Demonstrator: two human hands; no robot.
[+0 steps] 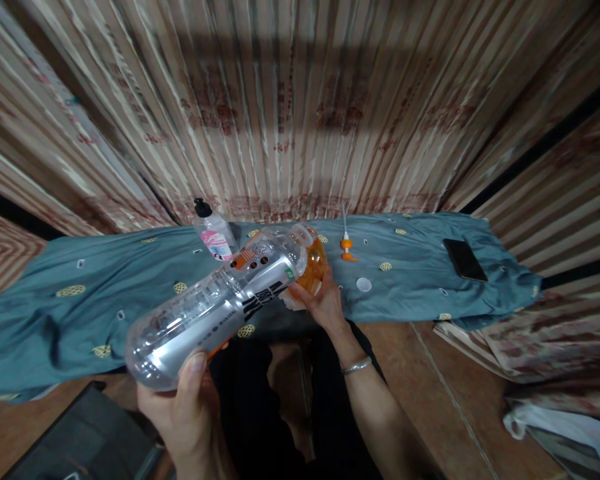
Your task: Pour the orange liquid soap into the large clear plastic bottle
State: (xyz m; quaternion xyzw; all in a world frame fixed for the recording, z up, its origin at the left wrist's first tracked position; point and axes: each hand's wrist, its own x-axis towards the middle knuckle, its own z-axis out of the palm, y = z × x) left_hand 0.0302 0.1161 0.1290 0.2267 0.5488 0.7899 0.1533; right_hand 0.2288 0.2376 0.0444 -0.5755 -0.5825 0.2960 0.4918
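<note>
My left hand is closed around the lower end of a large clear plastic bottle with a silver and orange label. The bottle is tilted, and its neck points up and right, over an orange translucent bottle. My right hand grips that orange bottle from the right. Where the two bottles' openings meet is hard to make out. To the right, an orange pump top with a clear tube lies on the cloth, near a round white cap.
Behind the clear bottle stands a clear pump bottle with a black top and pink label. A dark phone-like slab lies on the right of the teal cloth. Striped curtains hang behind. A dark box is at lower left.
</note>
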